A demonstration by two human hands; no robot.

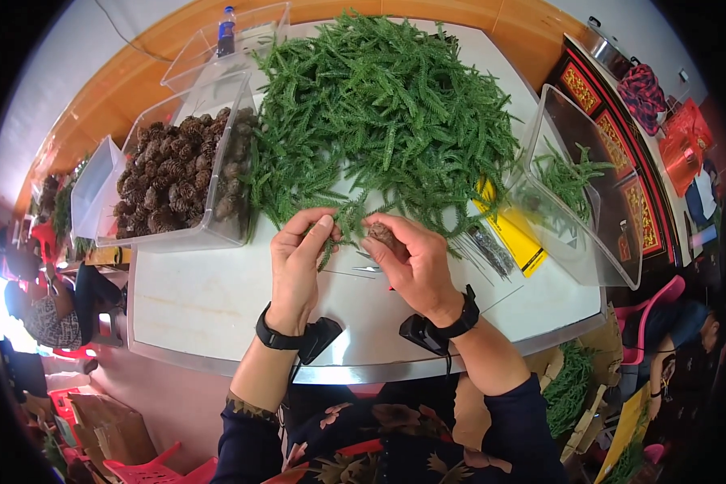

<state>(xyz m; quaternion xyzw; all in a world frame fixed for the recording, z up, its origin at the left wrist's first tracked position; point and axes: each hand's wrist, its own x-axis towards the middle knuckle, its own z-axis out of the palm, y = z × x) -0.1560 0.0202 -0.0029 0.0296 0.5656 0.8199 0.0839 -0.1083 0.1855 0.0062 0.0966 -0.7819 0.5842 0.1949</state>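
My left hand [297,262] pinches a green artificial pine sprig [350,219] between thumb and fingertips, with a needled tip hanging below the grip. A brown pine cone [381,235] sits in my right hand [419,262], held between the thumb and curled fingers. Both hands are close together above the white table, just in front of a large heap of green sprigs [387,105]. Beneath them lies a metal tool [366,269], partly covered by my right hand; its kind I cannot make out. Each wrist wears a black strap with a small device.
A transparent bin full of pine cones [169,173] stands at the left. At the right, another transparent bin [593,242] holds a few sprigs. Thin wires [480,262] and a yellow package [518,238] lie right of my hands. Other people sit at both sides.
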